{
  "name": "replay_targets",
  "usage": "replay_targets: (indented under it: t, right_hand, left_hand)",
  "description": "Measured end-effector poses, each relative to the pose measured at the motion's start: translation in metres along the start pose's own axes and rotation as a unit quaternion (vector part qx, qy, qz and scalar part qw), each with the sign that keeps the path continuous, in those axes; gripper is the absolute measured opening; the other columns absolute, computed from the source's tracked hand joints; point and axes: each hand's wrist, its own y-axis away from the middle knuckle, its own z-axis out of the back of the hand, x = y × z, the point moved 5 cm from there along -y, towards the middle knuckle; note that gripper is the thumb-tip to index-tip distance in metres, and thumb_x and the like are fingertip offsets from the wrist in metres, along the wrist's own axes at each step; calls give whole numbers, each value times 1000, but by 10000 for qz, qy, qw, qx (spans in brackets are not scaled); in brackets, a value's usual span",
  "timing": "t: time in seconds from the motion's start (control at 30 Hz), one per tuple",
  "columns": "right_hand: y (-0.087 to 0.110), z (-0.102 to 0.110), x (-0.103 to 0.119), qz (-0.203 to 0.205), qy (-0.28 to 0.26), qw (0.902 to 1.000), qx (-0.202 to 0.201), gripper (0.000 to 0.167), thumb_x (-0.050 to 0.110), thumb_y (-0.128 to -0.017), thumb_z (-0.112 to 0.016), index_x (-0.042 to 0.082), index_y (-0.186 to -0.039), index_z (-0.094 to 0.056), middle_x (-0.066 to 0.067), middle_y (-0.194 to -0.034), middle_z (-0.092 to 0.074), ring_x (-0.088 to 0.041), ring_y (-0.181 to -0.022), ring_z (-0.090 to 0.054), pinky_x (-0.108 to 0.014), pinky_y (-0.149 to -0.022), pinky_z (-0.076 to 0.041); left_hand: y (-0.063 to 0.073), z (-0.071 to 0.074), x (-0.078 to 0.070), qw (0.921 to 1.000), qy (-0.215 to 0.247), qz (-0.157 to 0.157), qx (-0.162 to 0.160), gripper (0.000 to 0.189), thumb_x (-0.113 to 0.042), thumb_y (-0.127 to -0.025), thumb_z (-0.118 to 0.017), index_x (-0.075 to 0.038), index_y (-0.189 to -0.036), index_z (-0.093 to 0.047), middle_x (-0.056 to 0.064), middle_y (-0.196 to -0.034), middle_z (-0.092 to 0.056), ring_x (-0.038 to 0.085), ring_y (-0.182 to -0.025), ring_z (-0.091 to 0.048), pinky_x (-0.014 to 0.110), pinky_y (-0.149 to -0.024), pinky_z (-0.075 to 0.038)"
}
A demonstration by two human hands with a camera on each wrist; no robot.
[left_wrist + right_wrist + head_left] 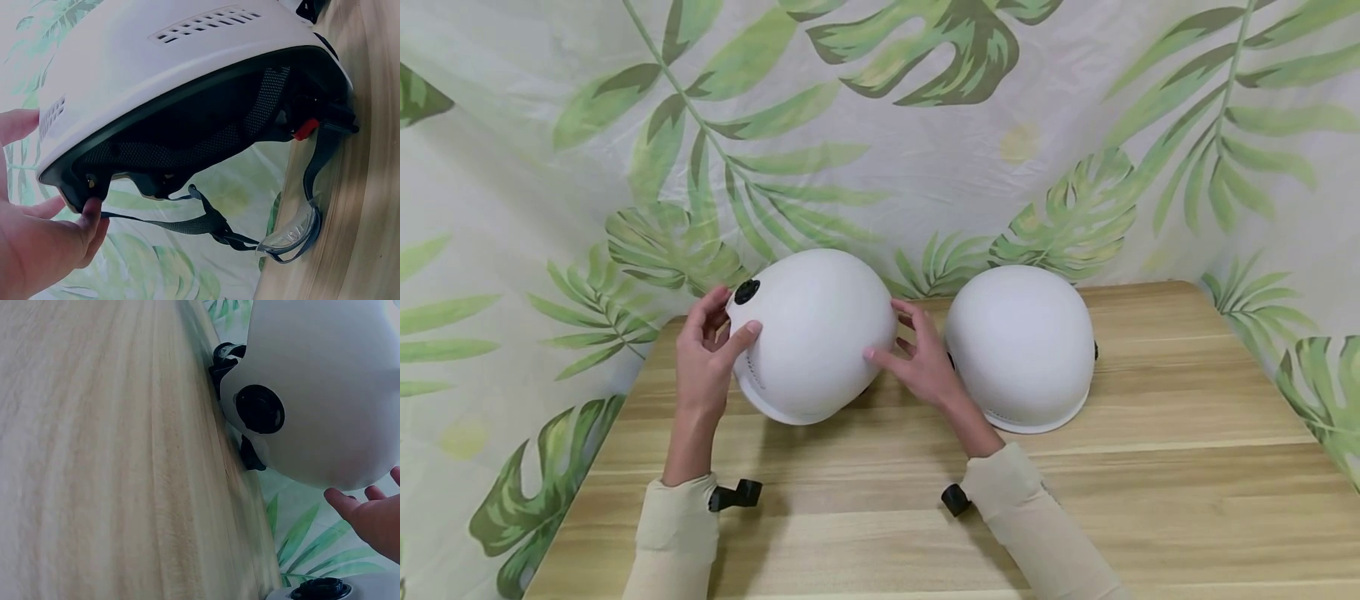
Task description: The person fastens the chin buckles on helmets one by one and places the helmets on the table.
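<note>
A white helmet (812, 333) is tilted at the left of the table, its left side raised. My left hand (700, 367) grips its left edge, thumb on the shell and fingers at the rim. The left wrist view shows the dark padded inside, a dangling chin strap (194, 225), a red buckle part (306, 129) and a clear chin piece (290, 234). At the shell's right side, my right hand (925, 358) touches it with spread, relaxed fingertips and thumb. A black round fitting (259, 409) shows on the helmet in the right wrist view.
A second white helmet (1022, 346) sits dome up on the wooden table (1187, 467), close to the right hand. Behind the table hangs a leaf-patterned cloth (940, 183). Black wrist cameras (737, 494) are strapped at both sleeves.
</note>
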Motion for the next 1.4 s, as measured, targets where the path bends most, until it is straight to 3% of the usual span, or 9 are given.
replay_targets:
  t: [0.17,0.4,0.67,0.97,1.23,1.4]
  right_hand:
    - [-1,0,-1,-65,-154,9999,-42,81,19,-91,-81,12,-159,-39,-14,-165,-34,-41,-149,-43,-57,-119,-47]
    - [0,-3,0,-62,-173,9997,147,82,17,-91,-81,11,-160,-37,-13,-165,-35,-40,-150,-42,-54,-119,-47]
    - [-1,3,1,69,32,10000,-39,80,17,-89,-84,14,-157,-43,-12,-163,-38,-41,-149,-45,-57,-116,-49]
    - [1,-4,-3,-50,-139,9997,200,81,19,-90,-83,14,-159,-40,-12,-166,-34,-41,-151,-43,-54,-116,-50]
    - [2,-4,-5,-160,-89,9998,94,83,28,-91,-82,19,-161,-39,-10,-167,-33,-38,-150,-44,-57,-117,-49]
    - [1,-1,-4,-209,-26,9998,75,82,34,-92,-80,22,-162,-39,-9,-167,-35,-39,-151,-45,-57,-116,-49]
  left_hand:
    - [0,-2,-3,9998,186,-58,62,65,5,-92,-74,2,-152,-51,2,-138,-57,18,-128,-56,14,-103,-50]
    - [1,0,-7,9981,563,-243,-35,66,12,-89,-73,2,-151,-52,6,-139,-60,20,-129,-58,16,-107,-50]
    - [4,-5,-5,9988,300,17,380,63,3,-95,-70,-2,-155,-49,1,-143,-54,16,-134,-54,16,-103,-49]
    - [6,-5,-5,9994,204,-220,150,58,0,-95,-69,-5,-151,-55,2,-142,-58,17,-131,-57,16,-103,-49]
    - [7,-11,-6,9989,254,-328,240,61,2,-95,-67,-4,-154,-51,4,-144,-59,17,-133,-57,19,-108,-49]
    - [8,-16,-8,9979,393,-447,270,68,5,-95,-66,-6,-158,-46,5,-147,-58,16,-135,-58,27,-117,-46]
